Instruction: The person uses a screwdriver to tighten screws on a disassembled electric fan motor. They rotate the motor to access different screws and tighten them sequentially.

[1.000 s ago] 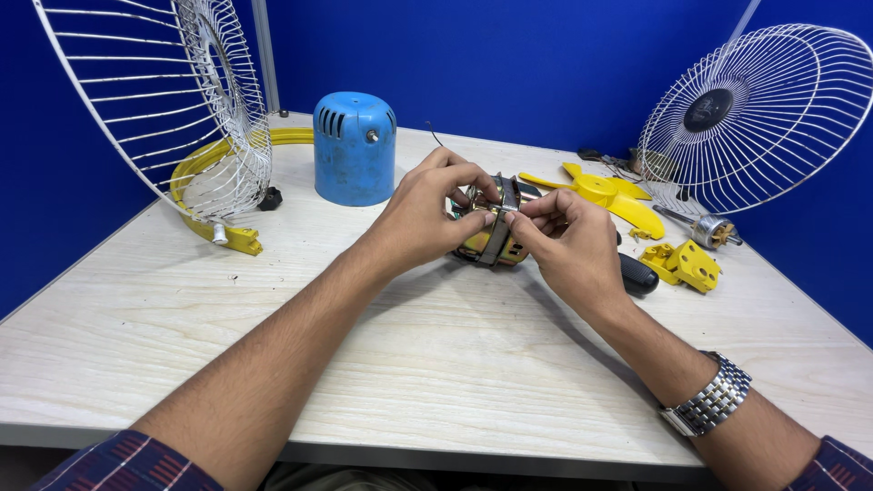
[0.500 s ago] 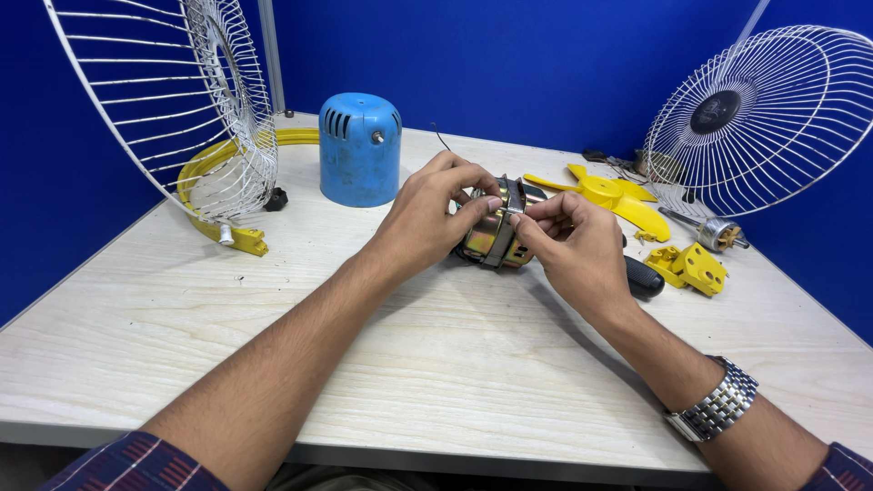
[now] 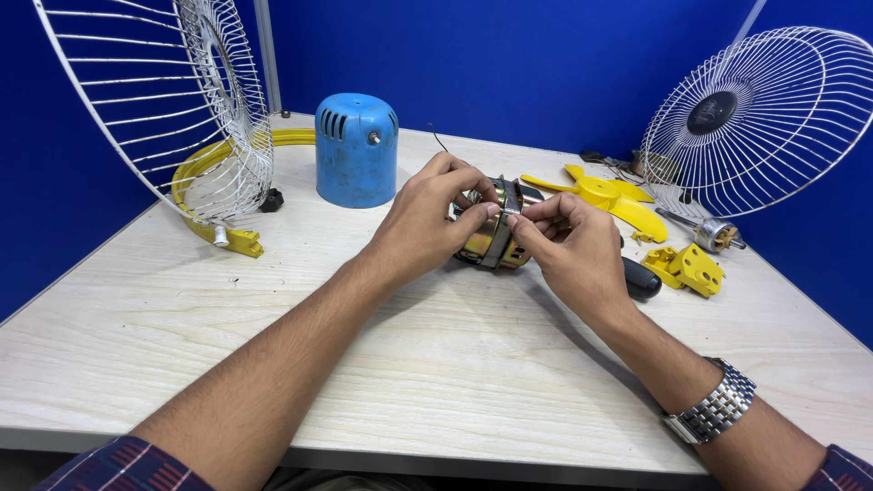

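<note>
On the table (image 3: 164,336) the biggest things are the two white wire guards: one guard (image 3: 155,100) stands at the far left with a yellow ring (image 3: 205,195) behind its foot, and the other guard (image 3: 764,118) leans at the far right. Between them stands the blue cover (image 3: 356,150), upright with its open side down, so you cannot see whether anything is inside it; no other container is in view. The yellow blade (image 3: 609,195), a yellow bracket (image 3: 687,268) and a small shaft piece (image 3: 714,234) lie at the right, well apart from your work. The motor (image 3: 496,238) lies on its side at the middle of the table, between your hands. Your left hand (image 3: 427,223) has its fingers closed on the near side of the motor, and your right hand (image 3: 573,245) pinches with thumb and forefinger at the dark band around it. In my judgement, to do this step well you should keep the motor pressed on the table with the left hand, and move the right fingertips slowly and evenly, so the band does not tilt. A black handle (image 3: 641,277) lies just beside your right hand.
</note>
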